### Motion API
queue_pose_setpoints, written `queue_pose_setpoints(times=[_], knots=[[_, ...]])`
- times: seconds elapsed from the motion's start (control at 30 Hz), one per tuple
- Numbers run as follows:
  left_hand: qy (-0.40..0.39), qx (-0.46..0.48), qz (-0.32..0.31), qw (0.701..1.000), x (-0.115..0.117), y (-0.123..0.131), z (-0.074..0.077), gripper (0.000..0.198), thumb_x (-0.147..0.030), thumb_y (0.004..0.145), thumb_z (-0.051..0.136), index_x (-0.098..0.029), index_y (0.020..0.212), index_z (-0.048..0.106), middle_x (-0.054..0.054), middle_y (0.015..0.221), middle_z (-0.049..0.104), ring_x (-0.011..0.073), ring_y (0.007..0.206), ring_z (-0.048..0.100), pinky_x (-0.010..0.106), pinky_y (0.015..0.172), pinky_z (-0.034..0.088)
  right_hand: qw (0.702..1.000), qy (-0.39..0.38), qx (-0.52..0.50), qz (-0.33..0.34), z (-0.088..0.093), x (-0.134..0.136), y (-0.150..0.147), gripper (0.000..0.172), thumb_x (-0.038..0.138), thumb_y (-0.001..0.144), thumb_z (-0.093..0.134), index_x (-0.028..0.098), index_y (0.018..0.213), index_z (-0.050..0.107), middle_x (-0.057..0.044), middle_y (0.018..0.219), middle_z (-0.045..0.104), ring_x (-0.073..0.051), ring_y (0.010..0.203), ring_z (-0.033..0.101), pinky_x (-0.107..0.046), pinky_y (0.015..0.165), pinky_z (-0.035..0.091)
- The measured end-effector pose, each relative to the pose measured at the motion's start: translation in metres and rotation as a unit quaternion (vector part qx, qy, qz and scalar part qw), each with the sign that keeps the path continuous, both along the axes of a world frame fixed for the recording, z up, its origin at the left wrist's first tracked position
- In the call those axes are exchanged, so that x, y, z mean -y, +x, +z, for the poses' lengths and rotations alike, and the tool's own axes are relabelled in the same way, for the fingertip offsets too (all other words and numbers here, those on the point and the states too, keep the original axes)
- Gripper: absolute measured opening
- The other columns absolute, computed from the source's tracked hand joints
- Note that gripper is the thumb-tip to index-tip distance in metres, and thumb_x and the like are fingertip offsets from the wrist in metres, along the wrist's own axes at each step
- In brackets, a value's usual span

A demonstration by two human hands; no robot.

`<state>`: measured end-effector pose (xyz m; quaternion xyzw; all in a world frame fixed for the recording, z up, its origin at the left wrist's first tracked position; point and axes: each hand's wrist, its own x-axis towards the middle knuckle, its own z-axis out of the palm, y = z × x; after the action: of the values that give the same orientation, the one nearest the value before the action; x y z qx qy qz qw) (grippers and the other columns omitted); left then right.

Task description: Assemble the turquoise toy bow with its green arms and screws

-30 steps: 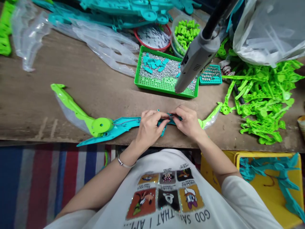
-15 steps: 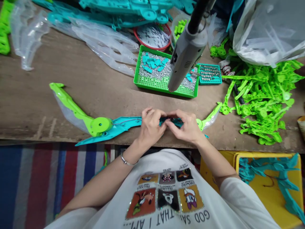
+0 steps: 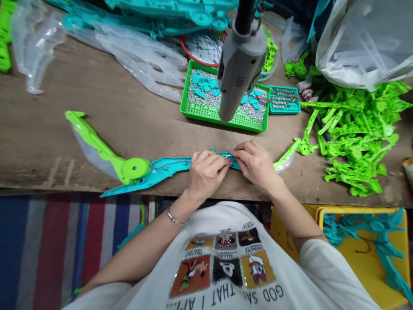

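Wire (image 3: 172, 163) runs thinly along the left stretch of the blue bow (image 3: 167, 173), which lies on the table (image 3: 97, 84) just below the centre of the frame, both hands bent over its middle. Doing this close fingerwork well likely means letting the left hand (image 3: 208, 172) steady the bow while the right hand (image 3: 258, 165) makes small, gentle moves, with the wire flat and under no pull. The fingertips of each hand are drawn in narrowly, but whether they close on wire, plastic or some small part (it would be tiny) I cannot tell. Knuckles hide much of the bow's middle, and the right hand covers where blue meets the green arm (image 3: 286, 157) at right. The grey hanging tool (image 3: 240, 71), cut off by the upper edge, blocks part of the green tray (image 3: 193, 113).
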<state>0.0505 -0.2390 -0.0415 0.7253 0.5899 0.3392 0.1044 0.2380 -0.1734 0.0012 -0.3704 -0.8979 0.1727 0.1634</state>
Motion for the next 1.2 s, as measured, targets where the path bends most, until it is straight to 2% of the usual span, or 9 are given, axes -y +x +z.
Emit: queue_pose_setpoints(times=[0.1, 0.27, 0.5, 0.63, 0.73, 0.87, 0.97, 1.07, 1.2], knots=[[-0.002, -0.008, -0.018, 1.0, 0.0, -0.004, -0.002, 0.017, -0.028, 0.099, 0.062, -0.025, 0.087, 0.074, 0.001, 0.093, 0.079, 0.0212, 0.089, 0.064, 0.04, 0.082, 0.045, 0.999, 0.024, 0.045, 0.013, -0.002, -0.001, -0.001, 0.028, 0.019, 0.104, 0.047, 0.019, 0.111, 0.074, -0.011, 0.108, 0.072, -0.024, 0.096, 0.06, -0.039, 0.087, 0.052], [-0.015, -0.025, -0.083, 0.996, -0.004, -0.013, -0.002, 0.021, -0.023, 0.102, 0.055, -0.023, 0.101, 0.075, 0.004, 0.101, 0.076, 0.022, 0.094, 0.062, 0.039, 0.086, 0.05, 0.995, 0.035, 0.086, 0.046, -0.002, -0.005, 0.0, 0.031, 0.02, 0.105, 0.045, 0.021, 0.116, 0.074, -0.011, 0.111, 0.072, -0.024, 0.096, 0.057, -0.041, 0.087, 0.05], [-0.052, -0.116, -0.151, 0.98, 0.0, -0.026, 0.013, 0.038, -0.016, 0.099, 0.047, -0.021, 0.129, 0.07, 0.014, 0.115, 0.067, 0.0291, 0.104, 0.058, 0.046, 0.086, 0.051, 0.994, 0.022, 0.087, 0.064, -0.005, -0.008, 0.004, 0.029, 0.025, 0.105, 0.049, 0.022, 0.115, 0.075, -0.011, 0.105, 0.073, -0.024, 0.096, 0.057, -0.041, 0.087, 0.051], [-0.074, -0.124, -0.158, 0.977, 0.009, -0.03, 0.016, 0.046, -0.017, 0.097, 0.05, -0.022, 0.14, 0.062, 0.017, 0.128, 0.063, 0.0339, 0.116, 0.057, 0.051, 0.091, 0.05, 0.994, 0.039, 0.074, 0.069, -0.008, -0.008, 0.004, 0.031, 0.024, 0.106, 0.046, 0.021, 0.121, 0.073, -0.01, 0.106, 0.073, -0.024, 0.096, 0.059, -0.04, 0.087, 0.052], [-0.076, -0.107, -0.155, 0.979, 0.011, -0.031, 0.012, 0.043, -0.02, 0.099, 0.051, -0.023, 0.14, 0.063, 0.017, 0.134, 0.062, 0.0347, 0.122, 0.056, 0.051, 0.095, 0.049, 0.995, 0.041, 0.054, 0.066, -0.013, -0.007, 0.002, 0.032, 0.022, 0.106, 0.046, 0.02, 0.123, 0.072, -0.011, 0.109, 0.075, -0.024, 0.097, 0.062, -0.04, 0.091, 0.054], [-0.075, -0.095, -0.147, 0.982, 0.01, -0.029, 0.006, 0.04, -0.023, 0.1, 0.053, -0.024, 0.138, 0.064, 0.017, 0.136, 0.062, 0.0352, 0.126, 0.054, 0.052, 0.096, 0.049, 0.999, 0.009, 0.013, 0.038, -0.018, -0.004, -0.002, 0.032, 0.017, 0.103, 0.048, 0.022, 0.124, 0.072, -0.009, 0.106, 0.076, -0.021, 0.1, 0.068, -0.036, 0.093, 0.056], [-0.078, -0.113, -0.134, 0.981, 0.012, -0.029, 0.009, 0.04, -0.024, 0.101, 0.052, -0.025, 0.139, 0.064, 0.018, 0.14, 0.059, 0.036, 0.13, 0.053, 0.054, 0.098, 0.049, 0.999, -0.014, -0.026, 0.015, -0.02, 0.0, -0.006, 0.032, 0.017, 0.103, 0.049, 0.024, 0.125, 0.07, -0.007, 0.107, 0.077, -0.018, 0.099, 0.072, -0.03, 0.089, 0.058], [-0.09, -0.114, -0.119, 0.982, 0.015, -0.03, 0.015, 0.039, -0.033, 0.101, 0.056, -0.027, 0.138, 0.065, 0.02, 0.148, 0.054, 0.039, 0.136, 0.049, 0.06, 0.105, 0.044, 0.998, -0.029, -0.064, -0.007, -0.023, 0.003, -0.009, 0.028, 0.02, 0.103, 0.051, 0.025, 0.124, 0.069, -0.005, 0.107, 0.079, -0.016, 0.096, 0.075, -0.028, 0.085, 0.059], [-0.096, -0.098, -0.121, 0.983, 0.018, -0.031, 0.016, 0.048, -0.046, 0.096, 0.065, -0.024, 0.138, 0.066, 0.021, 0.159, 0.044, 0.0431, 0.146, 0.039, 0.066, 0.116, 0.034, 0.993, -0.058, -0.093, -0.037, -0.026, 0.003, -0.012, 0.02, 0.022, 0.1, 0.057, 0.023, 0.117, 0.068, -0.004, 0.101, 0.081, -0.016, 0.094, 0.077, -0.029, 0.087, 0.06]])
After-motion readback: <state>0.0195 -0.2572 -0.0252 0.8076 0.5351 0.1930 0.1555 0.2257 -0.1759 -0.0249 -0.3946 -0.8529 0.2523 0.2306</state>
